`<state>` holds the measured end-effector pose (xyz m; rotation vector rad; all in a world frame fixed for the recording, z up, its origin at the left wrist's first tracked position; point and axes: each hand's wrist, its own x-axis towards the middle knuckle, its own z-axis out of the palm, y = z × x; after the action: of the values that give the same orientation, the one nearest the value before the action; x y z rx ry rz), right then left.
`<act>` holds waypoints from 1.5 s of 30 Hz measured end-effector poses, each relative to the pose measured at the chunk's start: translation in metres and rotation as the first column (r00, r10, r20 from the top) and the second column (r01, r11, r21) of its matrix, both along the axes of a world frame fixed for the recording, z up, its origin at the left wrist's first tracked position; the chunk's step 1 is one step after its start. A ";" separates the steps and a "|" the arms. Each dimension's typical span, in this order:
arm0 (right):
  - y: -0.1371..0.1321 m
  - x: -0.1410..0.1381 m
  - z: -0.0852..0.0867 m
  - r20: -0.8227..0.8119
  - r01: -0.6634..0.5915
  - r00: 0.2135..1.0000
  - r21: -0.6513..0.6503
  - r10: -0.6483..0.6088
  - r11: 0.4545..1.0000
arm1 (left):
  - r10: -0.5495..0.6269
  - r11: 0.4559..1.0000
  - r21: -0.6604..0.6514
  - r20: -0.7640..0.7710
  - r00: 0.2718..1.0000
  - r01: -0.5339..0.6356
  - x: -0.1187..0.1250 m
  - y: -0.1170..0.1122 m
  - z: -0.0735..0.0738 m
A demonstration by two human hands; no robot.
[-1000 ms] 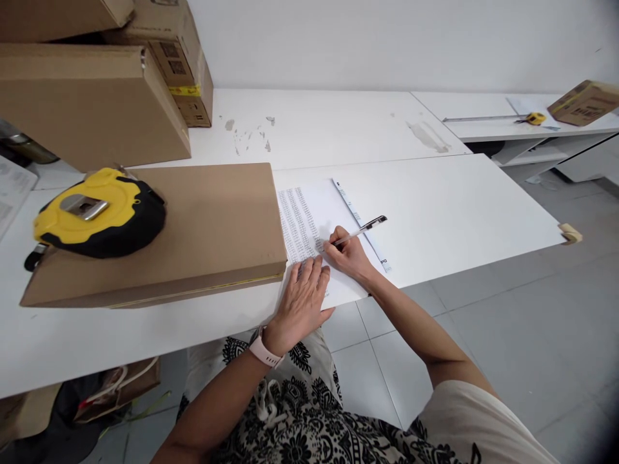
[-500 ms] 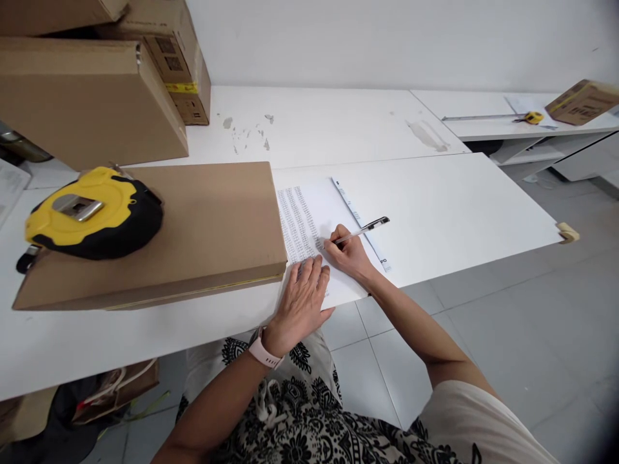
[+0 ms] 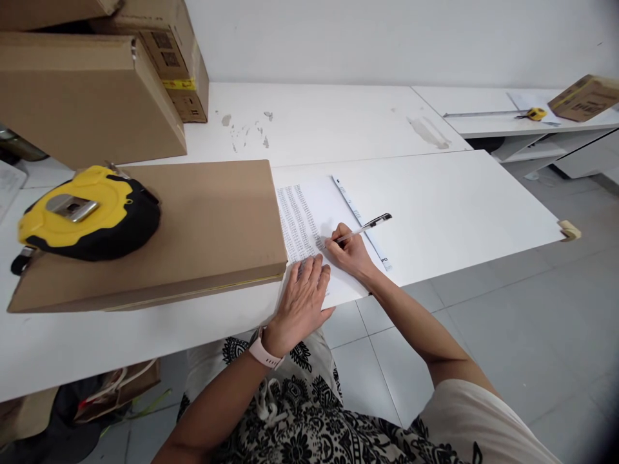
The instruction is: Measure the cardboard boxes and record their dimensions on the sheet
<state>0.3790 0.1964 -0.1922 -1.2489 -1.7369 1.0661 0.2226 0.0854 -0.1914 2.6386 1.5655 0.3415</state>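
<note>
A white sheet of paper (image 3: 316,193) with columns of small dark writing lies on the white table (image 3: 435,212). My right hand (image 3: 351,251) is closed around a pen (image 3: 370,225) with a clear barrel and black cap end, its tip side down at the paper. My left hand (image 3: 304,293) lies flat on the lower part of the sheet, fingers stretched out, holding nothing. A pale strip with printed marks (image 3: 355,212) runs along the paper's right side. The paper's left edge meets a flat cardboard box (image 3: 217,219), on which a yellow and black tape measure (image 3: 89,212) rests.
More cardboard boxes (image 3: 91,96) are stacked at the back left. On the far right counter are a smaller yellow tape measure (image 3: 536,115) and a box (image 3: 585,100). A wooden piece (image 3: 569,231) sits at the table's right corner. A paper bag (image 3: 138,386) is below the table.
The view has shifted slightly. The pen's upper end has moved a little up and right, while my left hand stays on the paper.
</note>
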 end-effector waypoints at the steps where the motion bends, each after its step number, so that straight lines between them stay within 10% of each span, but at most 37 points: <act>1: 0.000 0.000 0.000 -0.002 0.000 1.000 0.002 0.000 1.000 | 0.001 1.000 0.000 -0.002 1.000 -0.001 0.000 0.000 0.000; 45: 0.000 0.000 0.002 0.030 0.018 0.999 0.018 -0.019 1.000 | -0.002 1.000 -0.015 0.017 1.000 0.002 0.000 0.000 0.001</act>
<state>0.3792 0.1961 -0.1900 -1.2738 -1.7500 1.0243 0.2223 0.0854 -0.1908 2.6191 1.5537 0.3505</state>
